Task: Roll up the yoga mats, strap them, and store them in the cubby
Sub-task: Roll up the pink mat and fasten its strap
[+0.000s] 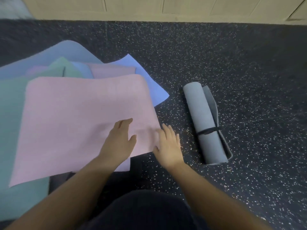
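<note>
Both hands are spread flat, fingers straight, gripping nothing. Left hand [120,141] lies palm-down on the pink mat [79,123], close to its near right corner. Right hand [168,146] sits at that mat's right edge, fingertips on or just over the pink surface, palm over the speckled floor [249,80]; I cannot tell whether it presses down.

Pink mat is flat and unrolled, topmost of a fanned pile. Under it I see a teal mat [10,130] at left, a blue mat [149,77] poking out at the far right, and pale purple and green layers behind. Frame is motion-blurred, so edges are soft.

Key relation, as I judge it: the pink mat's long axis runs away to my left and forward, and its short end lies right under the hands. Left hand is the nearer one, already on the mat; right hand is only at the border. Rolling would start from this short end and travel leftward and away.

Grey mat [207,123] is already rolled and lies on the floor just right of the right hand, apart from it, with a dark strap [208,130] round it and its outer flap a little loose. Cubby is not identifiable; pale panels [149,7] line the far wall.

No brand, label or writing is readable on anything
</note>
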Available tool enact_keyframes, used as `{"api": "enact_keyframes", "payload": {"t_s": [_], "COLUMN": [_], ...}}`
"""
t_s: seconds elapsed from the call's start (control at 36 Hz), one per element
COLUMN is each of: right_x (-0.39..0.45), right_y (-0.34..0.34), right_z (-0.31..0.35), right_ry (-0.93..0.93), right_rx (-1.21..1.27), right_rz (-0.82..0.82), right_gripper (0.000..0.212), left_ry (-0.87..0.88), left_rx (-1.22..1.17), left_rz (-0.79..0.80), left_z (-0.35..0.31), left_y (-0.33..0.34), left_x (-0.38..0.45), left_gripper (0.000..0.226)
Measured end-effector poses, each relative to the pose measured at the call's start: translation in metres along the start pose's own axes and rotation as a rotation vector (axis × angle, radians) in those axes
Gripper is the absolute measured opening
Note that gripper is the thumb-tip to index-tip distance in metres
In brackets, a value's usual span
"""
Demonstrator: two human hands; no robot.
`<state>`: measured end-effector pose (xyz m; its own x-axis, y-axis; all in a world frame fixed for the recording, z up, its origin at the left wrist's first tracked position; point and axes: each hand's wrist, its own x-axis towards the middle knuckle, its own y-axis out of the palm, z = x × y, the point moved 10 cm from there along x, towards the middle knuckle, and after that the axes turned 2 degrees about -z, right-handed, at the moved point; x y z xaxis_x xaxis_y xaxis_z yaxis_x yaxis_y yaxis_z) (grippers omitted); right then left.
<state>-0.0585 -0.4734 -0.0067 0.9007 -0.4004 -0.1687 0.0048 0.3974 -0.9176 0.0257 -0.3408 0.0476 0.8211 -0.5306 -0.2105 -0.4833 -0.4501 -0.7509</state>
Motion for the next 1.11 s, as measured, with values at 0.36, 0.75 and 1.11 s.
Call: {"api": "enact_keyframes", "payload": {"t_s": [0.36, 0.75, 1.11], "right_x": [0.008, -0.019, -0.019], "right_y": [0.086, 0.11, 0.048], "right_z": [0.078, 0.12, 0.151], "right_ry": [-0.352, -0.514, -0.49], "right_rx": [-0.218, -0.395, -0.476], "right_rz": [0.353, 0.487, 0.403], "right_gripper": [0.029, 0.046, 0.086], "left_ry": [-0.208, -0.151, 0.254], "left_rx": [0.19, 0.604, 0.492], "left_rz": [0.149, -0.009, -0.425], "left_z": [0.151, 0.173, 0.138], "left_y": [0.02, -0.014, -0.106], "left_x": [-0.032, -0.048, -0.064], "left_gripper": [0.05, 0.076, 0.023]}}
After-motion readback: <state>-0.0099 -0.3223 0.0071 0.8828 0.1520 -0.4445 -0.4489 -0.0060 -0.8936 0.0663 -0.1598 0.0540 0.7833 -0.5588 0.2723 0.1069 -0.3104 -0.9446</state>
